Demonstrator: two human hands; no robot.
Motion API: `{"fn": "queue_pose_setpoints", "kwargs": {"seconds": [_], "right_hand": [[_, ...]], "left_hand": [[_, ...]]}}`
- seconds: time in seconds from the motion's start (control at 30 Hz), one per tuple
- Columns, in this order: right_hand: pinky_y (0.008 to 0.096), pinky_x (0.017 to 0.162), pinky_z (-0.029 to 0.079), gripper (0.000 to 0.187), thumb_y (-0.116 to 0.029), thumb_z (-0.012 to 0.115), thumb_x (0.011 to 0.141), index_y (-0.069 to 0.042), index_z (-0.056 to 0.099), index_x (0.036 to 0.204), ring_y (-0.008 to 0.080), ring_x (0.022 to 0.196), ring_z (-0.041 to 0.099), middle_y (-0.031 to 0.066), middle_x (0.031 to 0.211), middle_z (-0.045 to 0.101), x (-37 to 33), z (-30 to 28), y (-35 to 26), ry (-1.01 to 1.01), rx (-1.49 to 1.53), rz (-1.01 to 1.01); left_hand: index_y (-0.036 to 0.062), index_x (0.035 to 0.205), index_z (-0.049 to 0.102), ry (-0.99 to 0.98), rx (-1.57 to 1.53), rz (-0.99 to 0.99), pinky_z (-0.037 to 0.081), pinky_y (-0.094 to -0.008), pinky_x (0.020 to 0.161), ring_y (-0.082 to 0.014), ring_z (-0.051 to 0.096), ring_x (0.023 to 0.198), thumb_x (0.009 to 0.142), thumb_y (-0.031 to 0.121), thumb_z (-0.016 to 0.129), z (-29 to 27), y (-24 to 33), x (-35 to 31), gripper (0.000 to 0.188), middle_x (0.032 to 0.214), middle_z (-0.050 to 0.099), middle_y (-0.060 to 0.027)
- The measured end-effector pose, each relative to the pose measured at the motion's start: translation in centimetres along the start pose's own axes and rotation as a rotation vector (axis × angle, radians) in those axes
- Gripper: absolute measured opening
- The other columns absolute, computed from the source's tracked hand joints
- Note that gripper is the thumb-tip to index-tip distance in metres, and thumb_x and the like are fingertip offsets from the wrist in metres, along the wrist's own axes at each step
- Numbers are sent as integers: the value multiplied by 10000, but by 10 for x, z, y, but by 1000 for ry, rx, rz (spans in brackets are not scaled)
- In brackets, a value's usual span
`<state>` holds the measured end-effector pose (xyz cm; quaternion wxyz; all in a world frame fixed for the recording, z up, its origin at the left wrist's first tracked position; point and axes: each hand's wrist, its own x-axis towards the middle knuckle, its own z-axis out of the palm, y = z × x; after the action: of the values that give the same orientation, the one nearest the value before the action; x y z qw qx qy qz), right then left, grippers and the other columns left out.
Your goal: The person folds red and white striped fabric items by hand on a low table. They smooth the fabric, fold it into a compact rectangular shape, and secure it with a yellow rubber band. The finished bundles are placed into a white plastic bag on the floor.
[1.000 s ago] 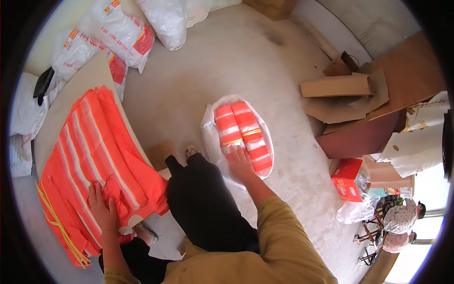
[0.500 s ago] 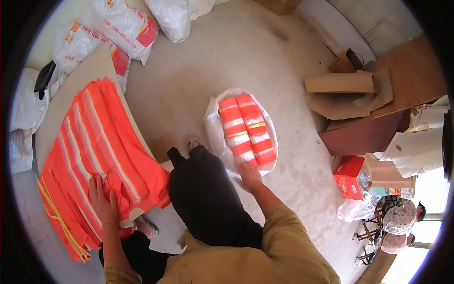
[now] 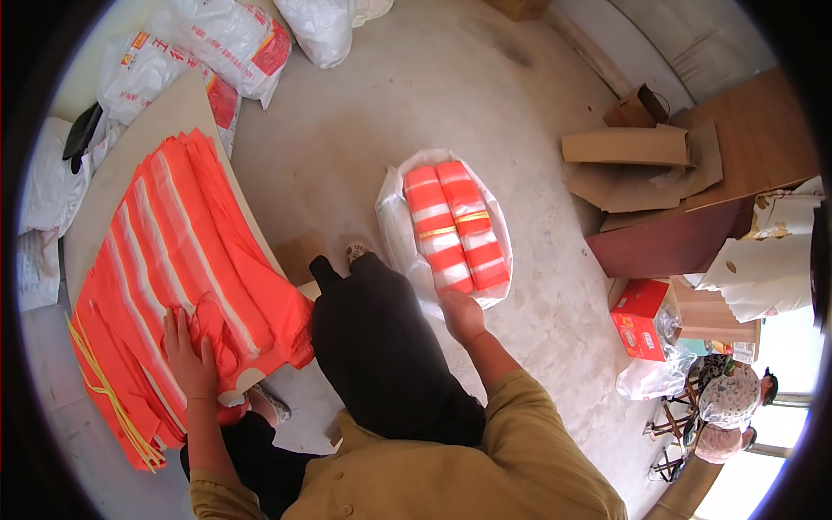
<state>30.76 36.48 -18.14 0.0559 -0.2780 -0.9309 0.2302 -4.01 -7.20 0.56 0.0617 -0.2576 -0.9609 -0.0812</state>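
On the left, a stack of red plastic bags with white stripes (image 3: pixel 130 260) lies spread over a pale board (image 3: pixel 186 102). My left hand (image 3: pixel 192 364) rests flat on it, fingers stretched out. Yellow ties (image 3: pixel 108 390) lie on the stack's left edge. To the right, a white sack (image 3: pixel 394 208) stands with its mouth wide. Two rolled red-and-white bundles (image 3: pixel 433 217) sit side by side in it, each with a yellow band. My right hand (image 3: pixel 462 316) touches the near end of the sack and bundles; its fingers are mostly hidden there.
Printed white sacks (image 3: pixel 225 43) lean at the upper left. A torn cardboard box (image 3: pixel 628 147) and a reddish-brown wooden piece (image 3: pixel 667 243) stand at the right, with a red box (image 3: pixel 637 316) below. People (image 3: pixel 732 399) sit on stools at the far right. My black-clad leg (image 3: pixel 373 347) lies between stack and sack.
My right hand has shifted slightly right against the sack's near end, and its fingers are now less visible. The left hand stays on the stack. The view has shifted a little.
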Motion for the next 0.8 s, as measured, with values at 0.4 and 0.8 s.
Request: {"fn": "queue_pose_setpoints", "kwargs": {"seconds": [0.4,0.8], "right_hand": [[477,791,557,143,-137,609,952,-74,686,1054,381,939,685,159,990,702,13,-14,-9,-81,15,108],[490,791,562,348,-354,732,933,-69,617,1097,387,951,706,159,964,719,83,-13,-57,-229,-66,329]], "left_hand": [[80,1578,452,-9,17,-3,298,-477,1250,-366,337,1549,980,217,619,3,-1,2,636,1682,362,-154],[57,1563,462,3,15,16,279,-486,1257,-369,336,1548,962,193,635,1,0,2,640,1678,367,-160]]}}
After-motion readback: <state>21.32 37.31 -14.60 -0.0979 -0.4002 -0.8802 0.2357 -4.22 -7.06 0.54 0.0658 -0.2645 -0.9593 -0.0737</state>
